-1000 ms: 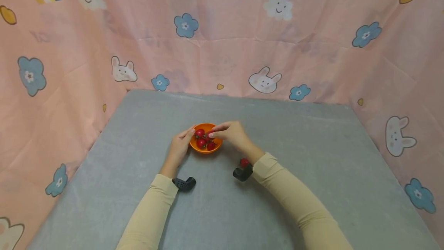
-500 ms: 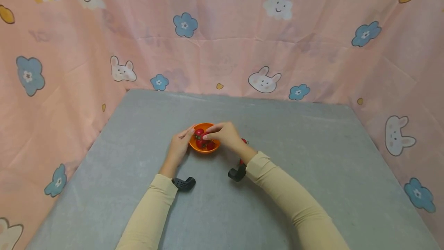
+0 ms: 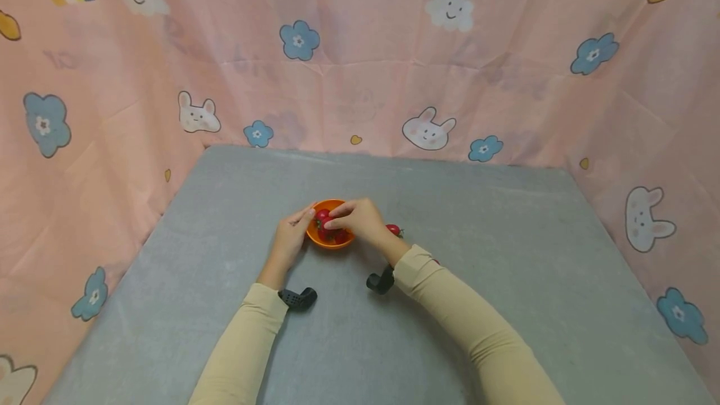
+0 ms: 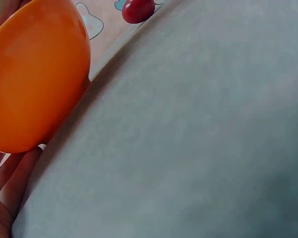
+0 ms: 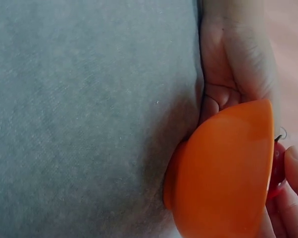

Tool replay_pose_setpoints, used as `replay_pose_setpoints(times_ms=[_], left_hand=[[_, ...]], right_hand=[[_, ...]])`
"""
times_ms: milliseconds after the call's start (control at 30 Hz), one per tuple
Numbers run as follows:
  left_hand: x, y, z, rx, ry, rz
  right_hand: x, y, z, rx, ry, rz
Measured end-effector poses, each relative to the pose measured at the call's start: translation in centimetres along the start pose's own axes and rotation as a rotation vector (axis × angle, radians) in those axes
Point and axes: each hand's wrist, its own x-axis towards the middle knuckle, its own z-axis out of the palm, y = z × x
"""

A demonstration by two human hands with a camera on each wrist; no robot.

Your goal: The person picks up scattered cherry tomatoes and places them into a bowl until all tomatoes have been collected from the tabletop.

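Note:
An orange bowl (image 3: 329,246) stands on the grey table with several cherry tomatoes (image 3: 322,214) in it. My left hand (image 3: 289,237) holds the bowl's left side, thumb at the rim; in the left wrist view its fingers (image 4: 18,178) lie low against the bowl's outer wall. Over the bowl, my right hand (image 3: 362,220) pinches one cherry tomato (image 5: 277,171) between thumb and fingers. That tomato shows a green stem just past the rim in the right wrist view. The right fingers partly cover the bowl's contents.
Another cherry tomato (image 3: 395,230) lies on the table right of the bowl, beside the right wrist. A bit of red (image 3: 436,261) peeks out past the right sleeve. A pink patterned curtain (image 3: 360,92) hangs behind and along the sides of the table (image 3: 495,217).
My right hand has shifted left across the bowl with the pinched cherry tomato, uncovering a tomato on the table beside the wrist. The left hand has stayed on the bowl.

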Motion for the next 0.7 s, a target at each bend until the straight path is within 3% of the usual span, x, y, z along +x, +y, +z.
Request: replay_pose_setpoints(times_ms=[600, 700], left_hand=[[0.07, -0.10, -0.08, -0.017, -0.021, -0.017], [-0.08, 0.51, -0.17, -0.013, -0.030, -0.030]], right_hand=[[0.13, -0.17, 0.86, -0.081, -0.038, -0.052], [0.12, -0.28, 0.91, -0.082, -0.048, -0.060]])
